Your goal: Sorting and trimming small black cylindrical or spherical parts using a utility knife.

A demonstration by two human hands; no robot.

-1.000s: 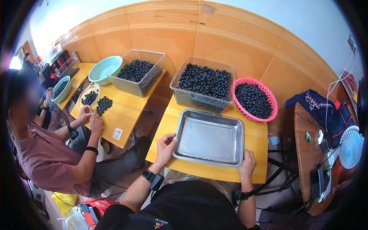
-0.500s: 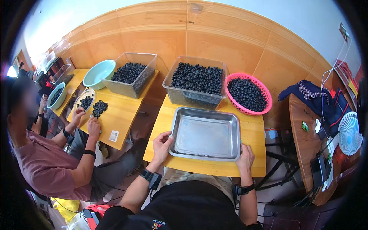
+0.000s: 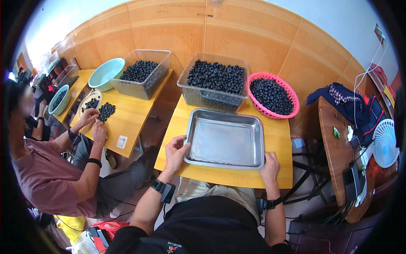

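Your left hand [image 3: 175, 153] is at the left side of the metal tray [image 3: 224, 142], thumb and fingertips at its rim; your right hand [image 3: 270, 167] is at its near right corner. They are well apart, and whether either is clamped on the rim you cannot tell from this view. The tray lies on the yellow table [image 3: 220, 175], directly before you. To handle it well, keep both hands level and press evenly from the two sides, so it does not twist or tip. Its floor is bare except for small specks along the near edge.

Just behind the tray, a clear bin [image 3: 192, 95] is heaped with dark berries [image 3: 215, 76]; behind its right corner, a pink basket [image 3: 296, 96] holds more. Well left of the tray, a second clear bin [image 3: 133, 89] contains berries, while the teal bowl [image 3: 101, 78] beside that bin shows none.
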